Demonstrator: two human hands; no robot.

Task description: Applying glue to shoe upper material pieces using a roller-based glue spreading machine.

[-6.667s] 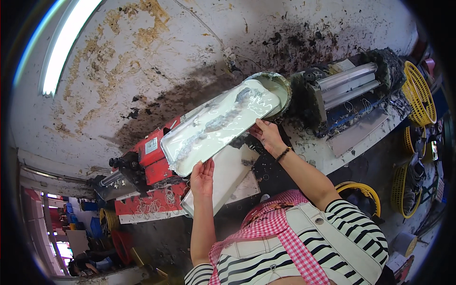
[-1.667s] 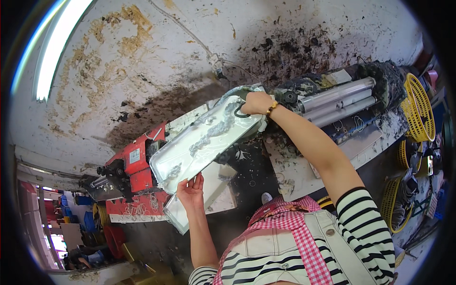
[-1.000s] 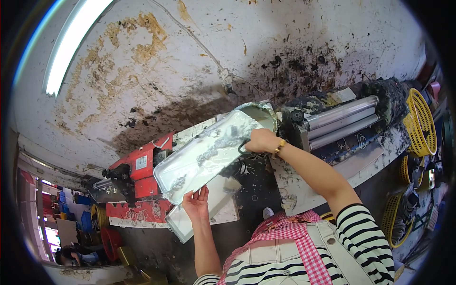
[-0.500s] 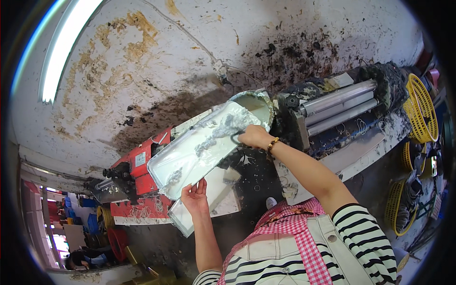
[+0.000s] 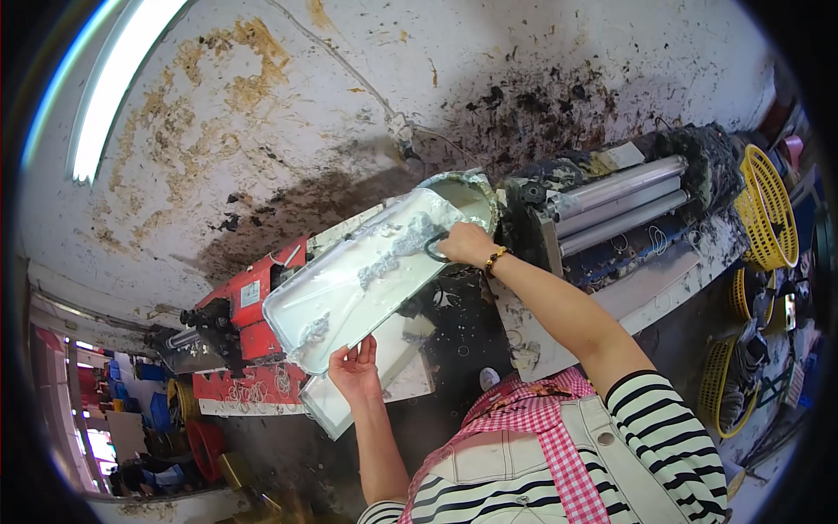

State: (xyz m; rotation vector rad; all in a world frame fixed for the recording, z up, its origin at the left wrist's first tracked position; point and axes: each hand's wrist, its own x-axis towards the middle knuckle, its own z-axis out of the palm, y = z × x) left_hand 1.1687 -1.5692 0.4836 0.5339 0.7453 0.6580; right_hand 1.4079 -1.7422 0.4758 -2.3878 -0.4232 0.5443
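Note:
A shallow white tray [image 5: 349, 301] with a glossy wet-looking surface lies slanted in front of me, clumps of grey fluffy matter [image 5: 388, 259] along it. My left hand [image 5: 356, 374], palm up, has its curled fingers at the tray's near edge; how far they reach under is hidden. Over the tray's right end, my right hand [image 5: 469, 244] is closed around a dark loop-shaped handle [image 5: 434, 248]; whatever it belongs to cannot be made out. Just beyond that hand stands a round tub [image 5: 480, 203] with a crusted rim and pale liquid inside. Another white tray [image 5: 323, 407] sits lower, partly covered.
A red machine [image 5: 255, 301] stands at the left on a red-and-white bench. To the right is a dirty machine with metal rollers [image 5: 621, 189]. Yellow baskets [image 5: 770, 210] line the far right. A stained wall [image 5: 349, 105] rises behind. Loose rubber-band-like rings [image 5: 262, 384] lie on the left bench.
The view has shifted slightly, moving most things a little left. The dark loop in my right hand shows more clearly. Both hands keep nearly the same places by the tray.

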